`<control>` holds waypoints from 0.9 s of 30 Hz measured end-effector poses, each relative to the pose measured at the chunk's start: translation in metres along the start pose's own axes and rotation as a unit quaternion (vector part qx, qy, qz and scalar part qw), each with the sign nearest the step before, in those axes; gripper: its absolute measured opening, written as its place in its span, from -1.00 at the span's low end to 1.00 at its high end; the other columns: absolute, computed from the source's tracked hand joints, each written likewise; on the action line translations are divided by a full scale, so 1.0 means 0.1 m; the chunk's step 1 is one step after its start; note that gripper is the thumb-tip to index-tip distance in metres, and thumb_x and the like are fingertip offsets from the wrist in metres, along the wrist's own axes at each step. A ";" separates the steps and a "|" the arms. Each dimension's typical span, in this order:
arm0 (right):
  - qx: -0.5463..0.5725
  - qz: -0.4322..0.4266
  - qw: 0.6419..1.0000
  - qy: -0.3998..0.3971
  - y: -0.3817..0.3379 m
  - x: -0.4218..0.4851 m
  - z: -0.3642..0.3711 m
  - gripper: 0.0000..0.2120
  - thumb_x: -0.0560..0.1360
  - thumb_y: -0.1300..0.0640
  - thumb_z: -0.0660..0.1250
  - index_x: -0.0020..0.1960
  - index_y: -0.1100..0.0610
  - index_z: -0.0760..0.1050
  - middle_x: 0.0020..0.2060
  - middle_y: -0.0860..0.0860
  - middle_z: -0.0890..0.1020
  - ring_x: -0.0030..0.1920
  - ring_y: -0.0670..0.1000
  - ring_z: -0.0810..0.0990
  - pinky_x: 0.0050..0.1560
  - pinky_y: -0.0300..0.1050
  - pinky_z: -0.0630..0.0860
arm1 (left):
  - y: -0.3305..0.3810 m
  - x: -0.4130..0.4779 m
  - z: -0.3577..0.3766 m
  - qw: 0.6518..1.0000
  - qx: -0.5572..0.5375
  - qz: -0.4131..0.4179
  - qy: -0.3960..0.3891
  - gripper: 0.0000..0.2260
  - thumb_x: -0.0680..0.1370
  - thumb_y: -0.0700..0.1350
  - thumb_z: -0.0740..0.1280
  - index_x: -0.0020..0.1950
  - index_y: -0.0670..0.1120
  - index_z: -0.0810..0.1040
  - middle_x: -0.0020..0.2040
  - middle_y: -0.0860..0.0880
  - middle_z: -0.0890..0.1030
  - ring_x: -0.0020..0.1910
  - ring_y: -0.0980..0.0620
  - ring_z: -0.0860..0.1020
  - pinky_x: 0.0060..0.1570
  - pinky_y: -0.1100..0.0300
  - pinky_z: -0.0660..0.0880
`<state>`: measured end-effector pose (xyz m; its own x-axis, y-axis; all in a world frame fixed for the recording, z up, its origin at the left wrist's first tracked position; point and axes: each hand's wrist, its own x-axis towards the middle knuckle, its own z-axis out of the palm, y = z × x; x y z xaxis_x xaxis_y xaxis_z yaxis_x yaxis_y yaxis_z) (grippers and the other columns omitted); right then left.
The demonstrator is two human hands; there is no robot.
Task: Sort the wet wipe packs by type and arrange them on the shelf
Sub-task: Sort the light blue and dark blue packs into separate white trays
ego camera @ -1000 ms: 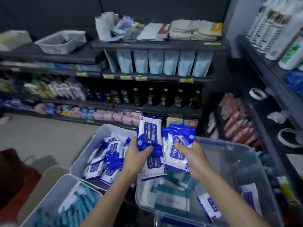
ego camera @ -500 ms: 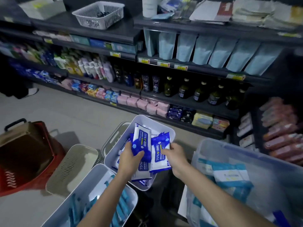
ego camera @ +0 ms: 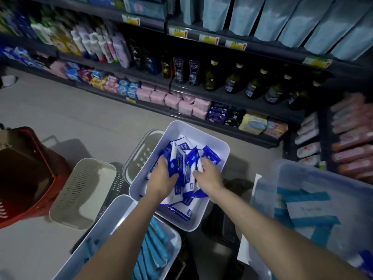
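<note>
Both hands are down inside the white bin [ego camera: 214, 142], which sits on the floor in front of the shelves [ego camera: 222, 97]. The left hand [ego camera: 163, 178] wraps its fingers round a bunch of blue wipe packs [ego camera: 182, 158], and the right hand [ego camera: 209, 175] grips the same bunch just beside it. A nearer bin [ego camera: 113, 225] holds teal packs [ego camera: 155, 245]

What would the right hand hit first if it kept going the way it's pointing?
The blue wipe packs that the right hand holds; beyond them, probably the white bin and its far wall, depth unclear.
</note>
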<state>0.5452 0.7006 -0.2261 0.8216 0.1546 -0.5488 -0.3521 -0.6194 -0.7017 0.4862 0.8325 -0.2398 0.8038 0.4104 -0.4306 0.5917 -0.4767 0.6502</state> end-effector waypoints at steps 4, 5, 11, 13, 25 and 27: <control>-0.058 -0.014 0.998 -0.012 -0.02 -0.02 -0.05 -0.79 0.51 0.28 0.27 0.13 0.11 0.45 0.01 0.00 0.61 -0.01 0.05 0.61 0.00 0.02 0.61 | -0.09 0.05 -0.03 1.000 0.000 -0.014 0.001 -0.24 0.42 -0.15 0.41 0.50 0.00 0.05 0.34 -0.17 0.43 0.21 -0.17 0.51 0.06 -0.13 0.57; -0.079 -0.021 0.997 -0.013 -0.03 -0.03 -0.08 -0.80 0.51 0.28 0.26 0.12 0.13 0.45 0.03 0.03 0.61 0.00 0.06 0.61 0.02 0.01 0.60 | -0.09 0.04 -0.04 1.000 0.005 -0.010 0.009 -0.21 0.42 -0.15 0.41 0.52 0.00 0.02 0.36 -0.18 0.40 0.24 -0.17 0.49 0.12 -0.12 0.54; -0.153 -0.109 0.982 0.015 -0.17 -0.31 -0.40 -0.63 0.54 0.25 0.25 0.34 0.24 0.39 0.28 0.11 0.48 0.29 0.09 0.44 0.21 -0.16 0.35 | 0.23 -0.23 -0.10 0.986 0.090 0.122 0.074 -0.42 0.43 -0.10 0.43 0.41 -0.14 0.32 0.28 -0.11 0.43 0.27 -0.11 0.36 0.22 0.18 0.29; -0.136 -0.132 0.981 0.030 -0.23 -0.45 -0.57 -0.59 0.53 0.24 0.26 0.37 0.20 0.38 0.32 0.09 0.47 0.31 0.06 0.43 0.24 -0.21 0.32 | 0.43 -0.36 -0.10 0.984 0.079 0.150 0.061 -0.53 0.48 -0.09 0.41 0.35 -0.15 0.39 0.27 -0.09 0.47 0.27 -0.07 0.37 0.19 0.22 0.28; -0.067 -0.132 0.977 0.155 0.78 -1.30 -2.09 -0.74 0.52 0.29 0.29 0.19 0.17 0.52 0.08 0.06 0.56 0.04 -0.05 0.54 -0.01 -0.32 0.41 | 1.67 -1.26 0.56 0.924 0.136 0.356 0.011 -0.60 0.53 -0.08 0.36 0.33 -0.16 0.46 0.25 -0.11 0.52 0.25 -0.11 0.46 0.20 0.14 0.35; -0.066 -0.099 0.980 0.161 1.09 -1.33 -2.28 -0.75 0.51 0.30 0.29 0.18 0.19 0.53 0.12 0.09 0.58 0.07 0.03 0.57 0.05 -0.22 0.45 | 1.84 -1.33 0.78 0.917 0.140 0.374 -0.008 -0.61 0.54 -0.09 0.34 0.34 -0.15 0.45 0.27 -0.10 0.52 0.25 -0.10 0.47 0.20 0.11 0.38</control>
<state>0.4997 0.4375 -0.1260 0.9743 0.0443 -0.2208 -0.1275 -0.6997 -0.7030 0.4925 0.6299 -0.1114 0.9906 -0.1235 0.0585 -0.1344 -0.8021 0.5818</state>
